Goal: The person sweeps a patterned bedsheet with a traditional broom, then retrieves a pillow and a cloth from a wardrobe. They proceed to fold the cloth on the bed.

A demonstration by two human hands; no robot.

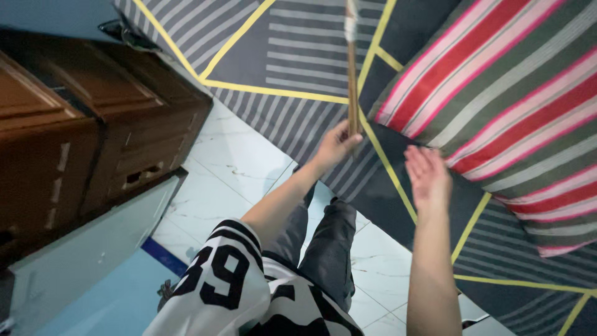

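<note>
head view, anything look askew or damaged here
The wooden cabinet has pale scuffed patches along its edges, like worn finish. Otherwise nothing stands out: left hand grips a thin stick, and the right hand hovers open beside the striped pillow.

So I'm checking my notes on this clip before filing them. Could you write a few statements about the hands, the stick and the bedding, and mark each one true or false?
1. The left hand grips a thin brown wooden stick. True.
2. The right hand is closed around the stick. False: it is open and holds nothing.
3. A pillow with red, pink and green stripes lies on the grey bedsheet with yellow lines. True.
4. The floor is dark carpet. False: it is white marbled tile.
5. A brown wooden cabinet stands beside the bed. True.
</note>
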